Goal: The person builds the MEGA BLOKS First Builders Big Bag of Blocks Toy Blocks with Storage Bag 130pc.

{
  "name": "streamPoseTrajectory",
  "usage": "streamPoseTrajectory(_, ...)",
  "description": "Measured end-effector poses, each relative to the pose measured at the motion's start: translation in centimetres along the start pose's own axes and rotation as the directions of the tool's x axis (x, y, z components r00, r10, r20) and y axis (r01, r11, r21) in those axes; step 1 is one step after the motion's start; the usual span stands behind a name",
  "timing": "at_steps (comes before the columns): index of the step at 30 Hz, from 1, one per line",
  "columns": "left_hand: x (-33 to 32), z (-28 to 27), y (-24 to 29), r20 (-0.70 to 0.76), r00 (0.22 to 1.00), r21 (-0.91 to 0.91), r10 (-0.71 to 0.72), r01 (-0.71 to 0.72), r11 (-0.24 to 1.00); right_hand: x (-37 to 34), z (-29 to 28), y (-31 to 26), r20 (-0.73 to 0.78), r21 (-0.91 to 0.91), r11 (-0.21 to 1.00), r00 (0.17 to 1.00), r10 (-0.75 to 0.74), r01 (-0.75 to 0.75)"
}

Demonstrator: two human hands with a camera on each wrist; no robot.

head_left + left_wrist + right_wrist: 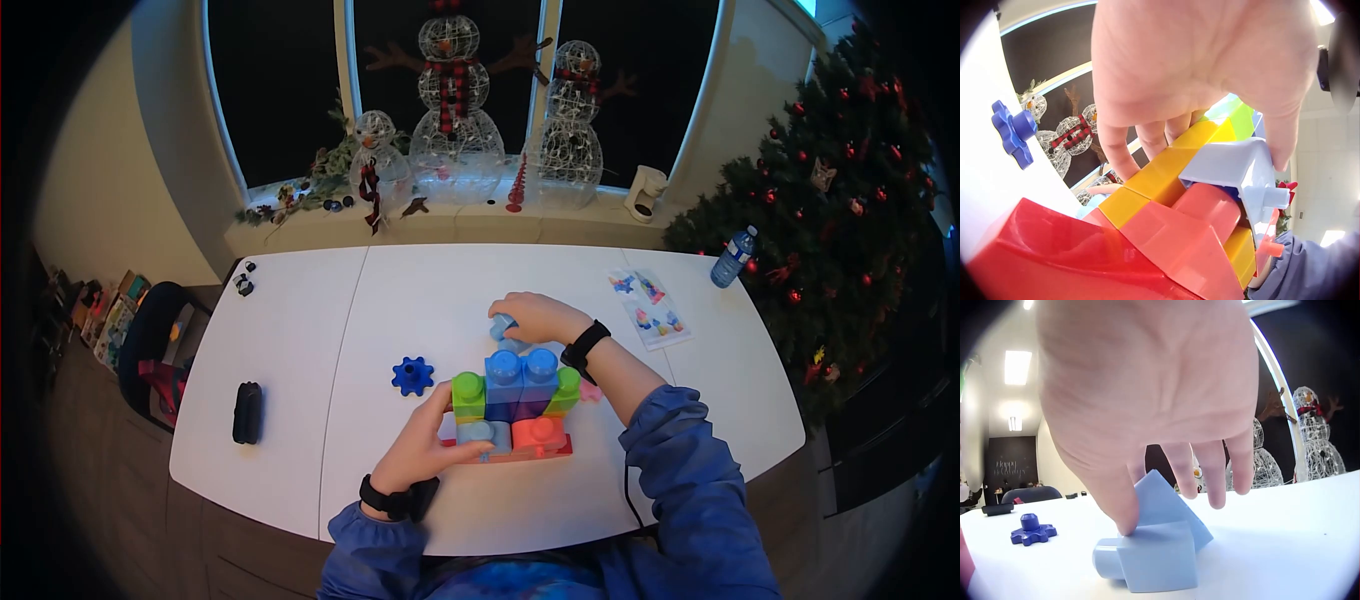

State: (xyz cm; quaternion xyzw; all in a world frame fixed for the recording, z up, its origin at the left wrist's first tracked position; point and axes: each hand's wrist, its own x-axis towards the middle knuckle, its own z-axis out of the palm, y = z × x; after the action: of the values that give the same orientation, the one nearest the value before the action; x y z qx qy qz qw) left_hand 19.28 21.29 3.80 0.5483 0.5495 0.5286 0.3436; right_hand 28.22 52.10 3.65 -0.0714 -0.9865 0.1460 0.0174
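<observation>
A block structure stands near the table's front, with blue blocks [522, 380] on top, green blocks [468, 397] at both sides and a coral block [538, 434] below. My left hand [425, 440] grips its left side, thumb on the light blue block [1235, 165] and fingers behind, by the yellow blocks [1160, 175]. Behind the structure, my right hand [545, 318] pinches a light blue angled piece [1159, 550] between thumb and index finger, low at the table top; the other fingers extend past it.
Left of the structure lies a dark blue gear piece [412, 376]. A black case [247, 412] is farther left. An instruction sheet [650, 308] and a water bottle [734, 257] are at the back right. A pink piece [591, 392] lies by the structure's right side.
</observation>
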Motion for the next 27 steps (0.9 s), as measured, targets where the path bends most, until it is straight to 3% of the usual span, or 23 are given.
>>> streamPoseTrajectory(5,0.1,0.0,-0.2,0.005,1.0,0.057,0.019,-0.019,0.998,-0.5,-1.0,-1.1,-0.014,0.018,0.994,0.994,0.107,-0.106)
streamPoseTrajectory(8,0.1,-0.1,-0.2,0.006,1.0,0.03,0.02,-0.02,0.999,-2.1,-3.2,-2.8,-0.244,0.006,0.991,0.961,0.129,-0.131)
streamPoseTrajectory(13,0.1,0.0,0.3,-0.028,0.996,0.071,0.081,-0.078,0.994,-6.4,-7.8,-7.4,-0.573,0.364,0.93,0.8,0.178,0.054)
streamPoseTrajectory(17,0.1,-0.2,0.0,0.019,1.0,0.059,0.009,-0.01,0.998,-9.6,-8.9,-11.5,-0.637,0.664,0.642,0.739,0.219,0.383)
streamPoseTrajectory(18,0.1,-0.1,-0.1,0.016,1.0,0.054,0.011,-0.012,0.998,-10.2,-8.8,-12.2,-0.67,0.649,0.602,0.725,0.162,0.466)
streamPoseTrajectory(21,0.0,-0.1,-0.3,0.011,1.0,0.04,0.011,-0.012,0.999,-10.9,-7.9,-14.0,-0.748,0.54,0.642,0.661,0.068,0.545)
streamPoseTrajectory(25,0.0,-0.2,-0.1,0.02,1.0,0.031,-0.002,0.002,1.0,-11.8,-7.1,-15.5,-0.759,0.186,0.907,0.642,-0.111,0.378)
streamPoseTrajectory(27,0.0,0.0,0.2,-0.004,1.0,0.008,0.005,-0.005,1.0,-12.0,-6.1,-15.4,-0.77,0.227,0.902,0.635,-0.064,0.366)
